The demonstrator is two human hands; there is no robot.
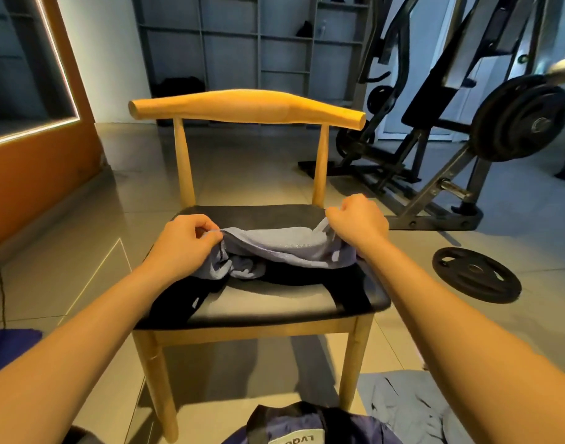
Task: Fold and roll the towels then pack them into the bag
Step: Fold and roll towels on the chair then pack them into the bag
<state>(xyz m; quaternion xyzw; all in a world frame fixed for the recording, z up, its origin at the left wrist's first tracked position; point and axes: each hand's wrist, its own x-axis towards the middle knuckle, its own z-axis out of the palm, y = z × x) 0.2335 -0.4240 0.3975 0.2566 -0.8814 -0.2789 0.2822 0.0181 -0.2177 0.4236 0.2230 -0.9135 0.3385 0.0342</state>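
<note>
A light blue-grey towel (274,248) lies bunched across the dark seat of a wooden chair (268,306). My left hand (185,238) pinches the towel's left corner. My right hand (358,219) grips its right corner, lifted a little off the seat. A dark cloth (175,302) lies under the towel and hangs over the seat's front left. The dark blue bag (294,427) with a white label sits on the floor at the bottom edge, below the chair. Another grey towel (406,408) lies crumpled on the floor at the bottom right.
A weight machine (435,123) with a loaded plate stands to the right behind the chair. A loose weight plate (476,274) lies on the tiles right of the seat. An orange wall panel (34,155) is on the left, shelves (258,43) at the back, a purple cloth (9,347) at the left edge.
</note>
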